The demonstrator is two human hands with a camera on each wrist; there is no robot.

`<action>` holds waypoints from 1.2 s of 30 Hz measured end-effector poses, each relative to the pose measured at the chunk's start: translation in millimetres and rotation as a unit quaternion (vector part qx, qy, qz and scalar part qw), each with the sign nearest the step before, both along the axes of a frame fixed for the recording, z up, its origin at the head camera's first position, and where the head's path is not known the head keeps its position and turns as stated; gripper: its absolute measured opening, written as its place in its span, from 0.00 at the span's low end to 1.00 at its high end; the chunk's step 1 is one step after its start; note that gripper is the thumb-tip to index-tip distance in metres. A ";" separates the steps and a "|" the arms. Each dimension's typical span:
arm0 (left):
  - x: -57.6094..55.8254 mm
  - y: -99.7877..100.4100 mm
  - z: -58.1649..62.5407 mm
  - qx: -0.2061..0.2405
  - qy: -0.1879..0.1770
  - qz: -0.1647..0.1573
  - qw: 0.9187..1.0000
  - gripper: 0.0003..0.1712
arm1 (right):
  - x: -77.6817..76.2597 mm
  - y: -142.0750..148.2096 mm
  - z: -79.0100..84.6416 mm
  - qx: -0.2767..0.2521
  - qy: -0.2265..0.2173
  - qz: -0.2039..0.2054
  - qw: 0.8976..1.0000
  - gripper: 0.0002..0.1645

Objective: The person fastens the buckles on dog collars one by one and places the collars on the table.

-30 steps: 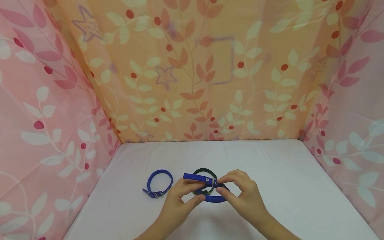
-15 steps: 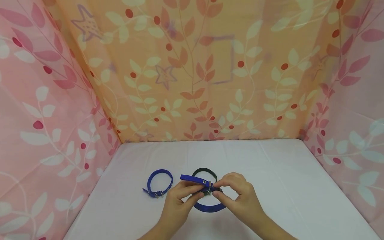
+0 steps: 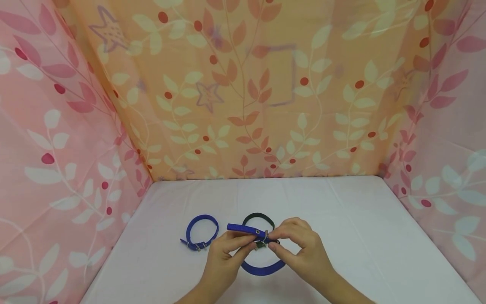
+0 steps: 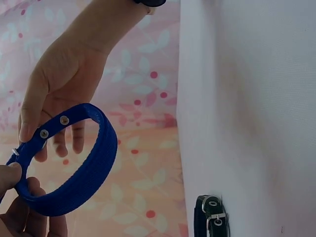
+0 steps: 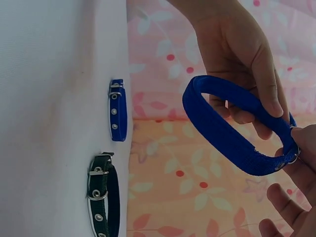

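Both hands hold a blue collar point(image 3: 263, 271) above the white table, its loop hanging below them and its free end pointing left. My left hand point(image 3: 224, 255) pinches the strap just left of the metal buckle point(image 3: 266, 233). On the buckle's other side, my right hand point(image 3: 305, 247) pinches the collar between thumb and fingers. Metal eyelets point(image 4: 64, 120) show along the strap in the left wrist view. A second blue collar point(image 5: 117, 109), buckled into a ring, lies on the table to the left. Behind the hands lies a dark green collar point(image 5: 98, 185), partly hidden in the head view.
The white table point(image 3: 341, 211) has pink leaf-patterned curtains point(image 3: 64, 169) at both sides. An orange leaf-patterned curtain point(image 3: 243, 105) hangs along its back edge.
The held collar's loop has dropped lower and swung toward the front. Its free end and both hands have shifted slightly left and down. The two collars on the table have stayed put.
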State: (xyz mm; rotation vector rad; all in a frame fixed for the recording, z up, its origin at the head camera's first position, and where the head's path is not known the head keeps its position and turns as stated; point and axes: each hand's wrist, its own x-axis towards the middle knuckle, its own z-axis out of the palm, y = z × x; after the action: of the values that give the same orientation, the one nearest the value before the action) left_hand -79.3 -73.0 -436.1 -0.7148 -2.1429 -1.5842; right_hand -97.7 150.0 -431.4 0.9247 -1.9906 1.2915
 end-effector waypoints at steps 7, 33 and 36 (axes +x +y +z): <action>0.8 -0.4 1.3 0.009 0.005 -0.008 1.000 0.11 | 2.2 -1.0 1.0 0.008 -0.010 -0.002 1.000 0.23; -1.1 -0.6 -1.7 0.052 -0.099 -0.094 0.989 0.12 | 4.0 -4.2 3.1 -0.004 -0.033 0.012 0.999 0.20; 0.1 0.5 -0.2 0.045 -0.139 -0.101 0.984 0.11 | 6.7 -5.3 6.5 -0.011 -0.044 0.018 0.999 0.22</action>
State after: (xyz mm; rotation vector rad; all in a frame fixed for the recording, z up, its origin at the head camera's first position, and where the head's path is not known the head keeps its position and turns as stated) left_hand -79.2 -72.5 -436.3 -0.7384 -2.2286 -1.9769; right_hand -90.9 144.7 -425.0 0.9122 -2.0314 1.3938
